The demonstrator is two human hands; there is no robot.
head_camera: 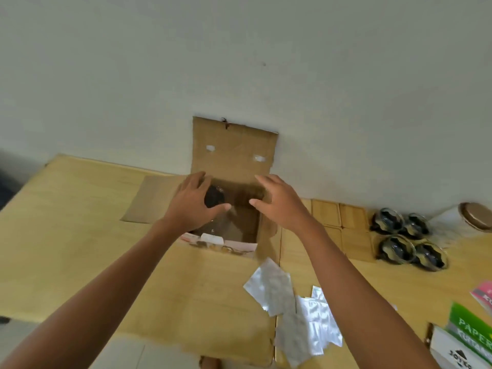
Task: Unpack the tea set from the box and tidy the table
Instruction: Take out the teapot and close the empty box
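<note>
At the centre of the frame the open brown cardboard box (234, 182) sits on the pale wooden table (66, 209), and both hands hover over its mouth. A dark, round, clear-walled glass piece (214, 199) lies in the box's left part, directly under the left hand (191, 203), which is the nearer. Its fingers are spread and curled around the piece, apparently just touching, not clamped. The right hand (277, 202) is open, holding nothing, beside it.
</note>
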